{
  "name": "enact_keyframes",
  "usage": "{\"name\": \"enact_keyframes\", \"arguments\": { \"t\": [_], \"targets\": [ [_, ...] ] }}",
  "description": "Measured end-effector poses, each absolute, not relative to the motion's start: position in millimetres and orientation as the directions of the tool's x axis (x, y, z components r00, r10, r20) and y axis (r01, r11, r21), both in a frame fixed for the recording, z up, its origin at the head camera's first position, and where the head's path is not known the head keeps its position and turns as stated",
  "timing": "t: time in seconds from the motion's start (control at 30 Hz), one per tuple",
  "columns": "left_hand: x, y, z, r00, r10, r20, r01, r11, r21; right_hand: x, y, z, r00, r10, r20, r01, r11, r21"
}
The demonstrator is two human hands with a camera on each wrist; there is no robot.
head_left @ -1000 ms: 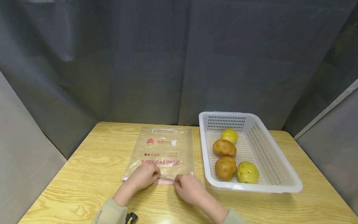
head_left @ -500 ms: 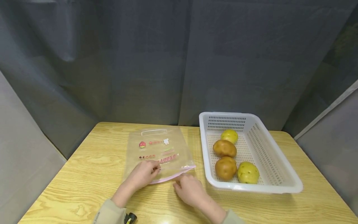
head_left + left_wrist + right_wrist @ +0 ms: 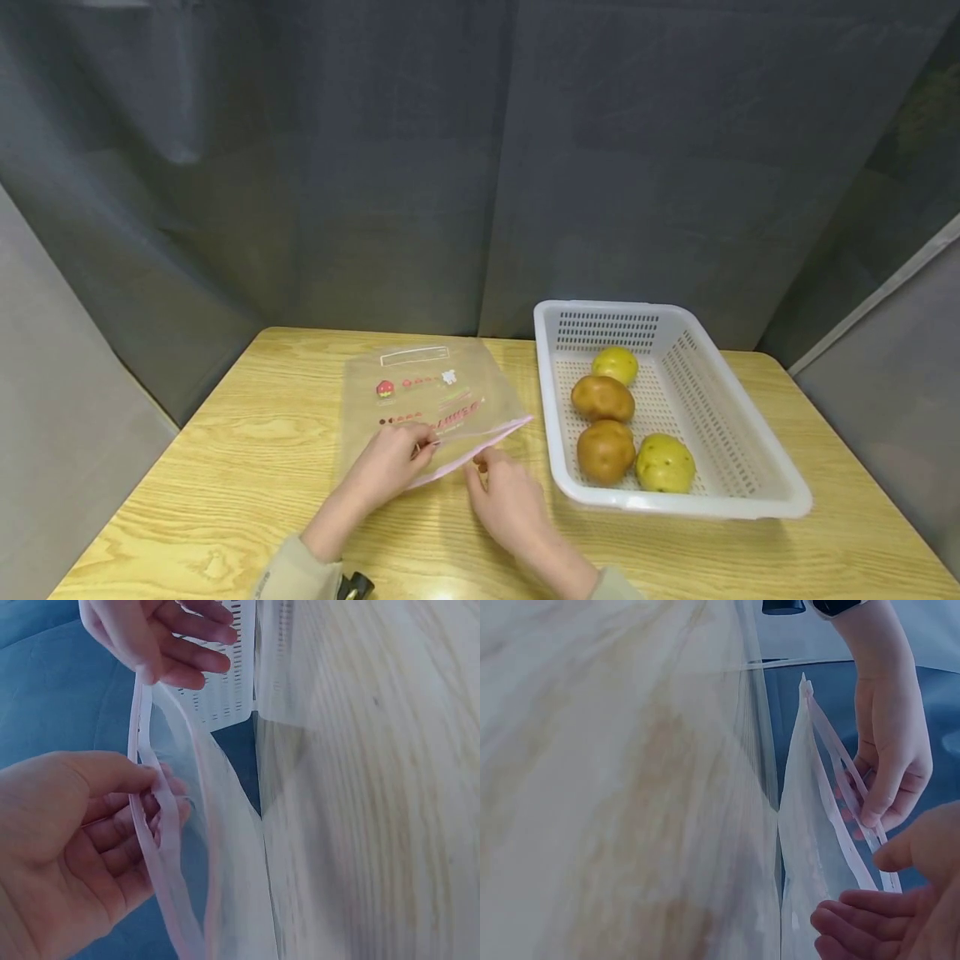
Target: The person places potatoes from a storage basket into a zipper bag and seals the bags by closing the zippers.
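A clear zip bag [image 3: 420, 375] with red and white printing and a pink zip edge lies on the table, its zip end raised toward me. My left hand [image 3: 390, 462] pinches one lip of the mouth between thumb and fingers. In the left wrist view the two pink lips [image 3: 204, 787] stand apart, with a gap between them. My right hand [image 3: 510, 504] is at the other end of the mouth. Its thumb [image 3: 896, 855] is right at the zip edge, while its loosely bent fingers [image 3: 862, 922] are spread away from the thumb.
To the right stands a white perforated basket [image 3: 750, 502]. Inside are two brown potatoes [image 3: 604, 451] and two yellow-green, potato-like ones [image 3: 665, 463]. A dark curtain [image 3: 390, 167] hangs behind the wooden table [image 3: 225, 467]. A black device [image 3: 356, 586] shows by the left sleeve.
The bag has shifted left and turned, and its zip edge has lifted off the table, its right end rising. The left hand keeps its pinch; the right hand's fingers have loosened. The basket is unmoved.
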State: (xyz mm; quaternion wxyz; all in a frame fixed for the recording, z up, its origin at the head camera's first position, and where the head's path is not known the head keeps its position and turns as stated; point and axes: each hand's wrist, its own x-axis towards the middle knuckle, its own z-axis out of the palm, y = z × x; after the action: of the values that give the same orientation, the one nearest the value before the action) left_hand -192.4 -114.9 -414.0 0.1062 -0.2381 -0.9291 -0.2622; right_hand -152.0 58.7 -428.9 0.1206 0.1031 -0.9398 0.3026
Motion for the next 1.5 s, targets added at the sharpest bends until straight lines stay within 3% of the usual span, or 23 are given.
{"name": "enact_keyframes", "arguments": {
  "t": [0.4, 0.8, 1.13, 1.5],
  "targets": [
    [-186, -109, -406, -0.843, 0.419, 0.337, 0.532, 0.743, 0.407, -156, 56, -426, -0.92, 0.001, 0.391, -0.218, 0.831, -0.513],
    [-186, -106, -404, -0.815, 0.437, 0.38, 0.571, 0.717, 0.401, -160, 58, -420, -0.915, 0.003, 0.403, -0.22, 0.834, -0.506],
    [-185, -103, -401, -0.847, 0.356, 0.394, 0.517, 0.725, 0.456, -161, 53, -418, -0.917, 0.045, 0.397, -0.23, 0.754, -0.616],
    [-184, -103, -401, -0.84, 0.343, 0.421, 0.522, 0.721, 0.455, -163, 54, -421, -0.923, 0.068, 0.378, -0.223, 0.708, -0.671]
  ]
}}
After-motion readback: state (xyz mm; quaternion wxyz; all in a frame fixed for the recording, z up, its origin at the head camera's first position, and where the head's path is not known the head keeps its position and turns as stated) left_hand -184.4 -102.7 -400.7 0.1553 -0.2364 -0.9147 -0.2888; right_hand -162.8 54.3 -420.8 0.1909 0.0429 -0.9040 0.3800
